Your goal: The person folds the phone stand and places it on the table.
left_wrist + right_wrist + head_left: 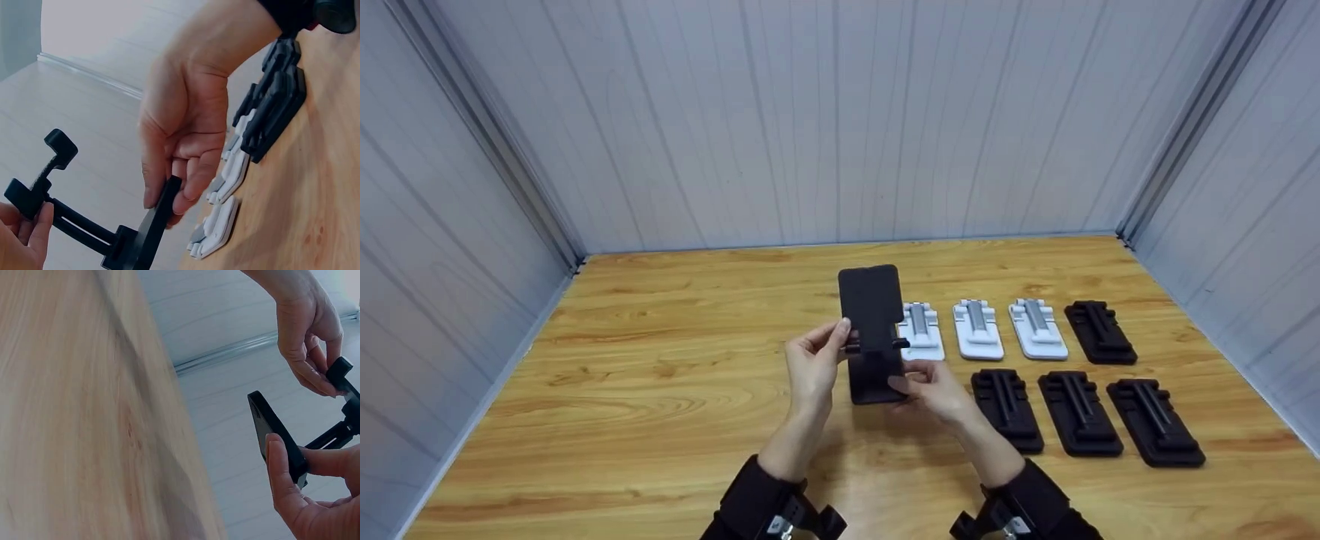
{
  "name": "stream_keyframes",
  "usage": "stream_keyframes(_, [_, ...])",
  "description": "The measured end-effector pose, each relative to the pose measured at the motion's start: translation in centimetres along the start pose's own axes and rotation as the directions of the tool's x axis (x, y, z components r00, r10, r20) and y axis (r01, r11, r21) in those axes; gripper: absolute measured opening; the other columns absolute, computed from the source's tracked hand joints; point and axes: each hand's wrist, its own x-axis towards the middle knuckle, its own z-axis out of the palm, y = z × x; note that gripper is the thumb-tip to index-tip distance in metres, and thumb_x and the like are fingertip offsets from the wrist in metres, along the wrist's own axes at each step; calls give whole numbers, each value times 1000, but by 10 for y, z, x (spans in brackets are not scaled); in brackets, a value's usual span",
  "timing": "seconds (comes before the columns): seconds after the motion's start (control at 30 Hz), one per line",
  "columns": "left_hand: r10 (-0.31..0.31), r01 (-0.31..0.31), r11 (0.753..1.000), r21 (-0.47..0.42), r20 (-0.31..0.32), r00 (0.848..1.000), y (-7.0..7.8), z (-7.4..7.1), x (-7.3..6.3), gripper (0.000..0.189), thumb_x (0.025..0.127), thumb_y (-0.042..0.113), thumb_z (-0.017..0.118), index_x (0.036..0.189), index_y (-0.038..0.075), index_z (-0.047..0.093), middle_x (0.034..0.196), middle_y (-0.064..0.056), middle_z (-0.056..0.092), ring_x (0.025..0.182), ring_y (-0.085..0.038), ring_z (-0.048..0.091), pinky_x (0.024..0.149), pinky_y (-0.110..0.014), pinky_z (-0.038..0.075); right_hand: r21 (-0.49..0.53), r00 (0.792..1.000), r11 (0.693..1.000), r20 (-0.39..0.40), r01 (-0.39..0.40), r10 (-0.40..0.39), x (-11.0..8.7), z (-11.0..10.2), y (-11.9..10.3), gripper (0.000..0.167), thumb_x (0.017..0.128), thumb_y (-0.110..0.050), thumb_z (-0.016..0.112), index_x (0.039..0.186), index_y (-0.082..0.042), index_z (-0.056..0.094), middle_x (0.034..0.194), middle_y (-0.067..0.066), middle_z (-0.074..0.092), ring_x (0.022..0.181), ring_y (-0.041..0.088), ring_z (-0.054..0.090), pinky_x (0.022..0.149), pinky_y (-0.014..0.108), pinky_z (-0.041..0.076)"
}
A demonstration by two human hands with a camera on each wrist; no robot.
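Observation:
An unfolded black phone stand (870, 304) is held up above the table between both hands. My left hand (812, 367) pinches the upper holder at its left side, thumb on the edge near a small lip. With thumb and fingers, my right hand (937, 391) grips the flat base at its lower right. In the left wrist view a slotted arm (83, 226) joins the two-lipped holder to the base. The right wrist view has the base (277, 433) side-on, pinched between right thumb and fingers.
Three white folded phone stands (979, 331) and a black folded stand (1101, 332) form a back row at the right. Closer to me lie three more black folded stands (1080, 414). Pale panel walls (840, 127) enclose the wooden table (645, 390) behind and on both sides.

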Motion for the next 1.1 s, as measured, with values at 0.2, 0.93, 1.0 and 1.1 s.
stream_keyframes(0.2, [-30,15,988,154,98,995,6,-5,1,20,102,0,66,106,-18,73,77,5,73,74,-2,66,68,-14,58,33,1000,999,-6,-6,6,-1,0,1,33,102,8,60,128,27,55,106,18,80,78,11,76,71,28,69])
stream_keyframes(0.93, [48,-96,928,359,141,989,12,-12,20,27,93,-9,77,114,-24,71,87,-20,79,67,-1,65,64,-12,58,-12,999,999,-2,-33,33,-1,4,2,32,102,8,57,127,28,54,104,20,79,69,9,73,65,21,65])
stream_keyframes(1.0, [75,-117,924,364,128,989,9,-11,20,27,92,-9,78,113,-24,71,89,-22,79,70,-2,66,65,-11,58,-8,999,999,-4,-39,39,-1,4,2,32,103,8,56,127,28,53,103,20,79,69,9,73,65,21,65])
stream_keyframes(1.1, [129,-164,902,398,115,985,5,-9,20,26,91,-8,80,111,-22,74,93,-27,80,74,-8,70,67,-11,57,0,999,999,-12,-52,52,-1,5,2,30,103,8,57,126,27,54,99,16,79,69,9,73,65,21,65])
